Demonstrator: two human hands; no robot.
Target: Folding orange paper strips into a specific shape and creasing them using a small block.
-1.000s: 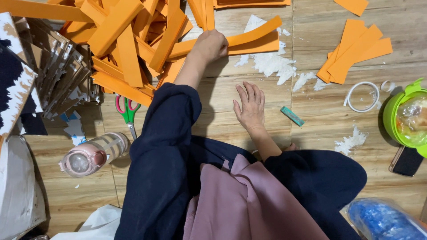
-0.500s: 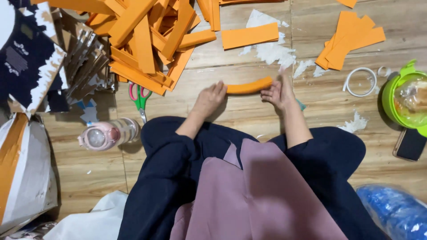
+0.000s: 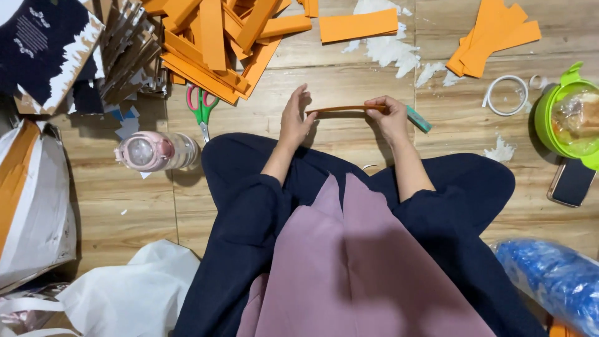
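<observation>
Though edge-on, orange strip (image 3: 342, 109) spans both hands

At your far left, a white bag (image 3: 34, 206) with an orange panel leans on the floor. Above it lies a dark printed package (image 3: 43, 50) with torn white edges. At right, a dark phone (image 3: 573, 182) lies screen-down beside a blue plastic-wrapped pack (image 3: 555, 281).
</observation>
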